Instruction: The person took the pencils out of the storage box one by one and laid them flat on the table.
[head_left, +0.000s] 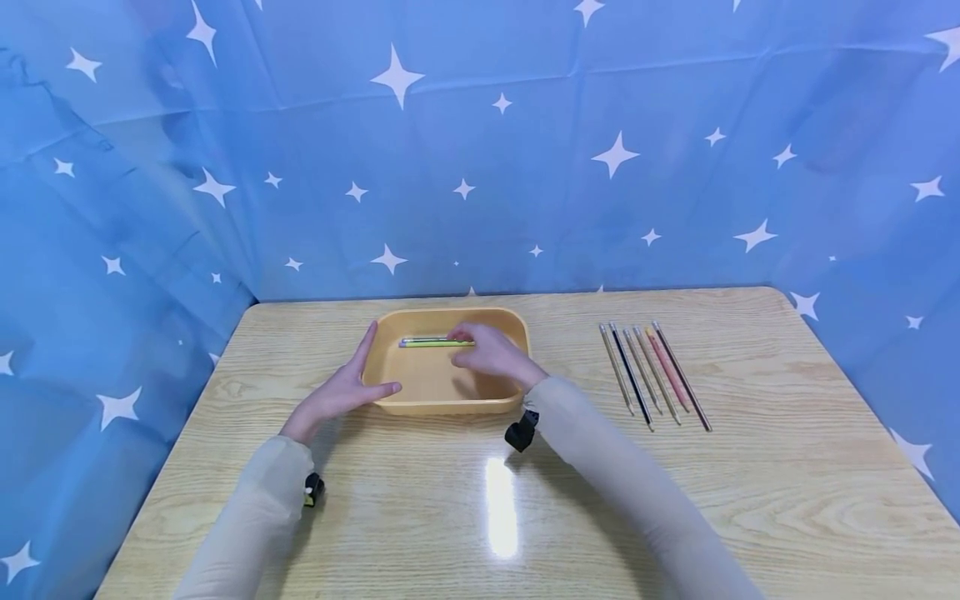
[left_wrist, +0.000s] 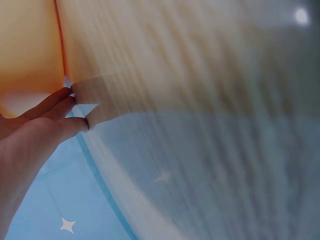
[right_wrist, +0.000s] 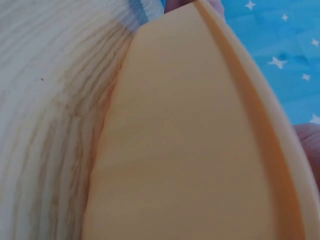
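A shallow orange-yellow tray (head_left: 442, 408) sits on the table in the head view. Inside it, along the back, lie a green pencil (head_left: 431, 344) and a darker pencil (head_left: 427, 339) side by side. My left hand (head_left: 347, 385) rests at the tray's left front corner, fingers straight along the left side and thumb stretched over the front rim. Within the tray, my right hand (head_left: 491, 350) is over the right ends of the pencils, its thumb apart from its fingers. The right wrist view shows mainly the tray's outer wall (right_wrist: 175, 120), with the right fingers mostly hidden.
Several pencils (head_left: 652, 375) lie side by side on the wooden table (head_left: 787, 467), right of the tray. A blue cloth with white stars (head_left: 525, 167) hangs behind and at the sides. Black wrist cameras sit below both wrists.
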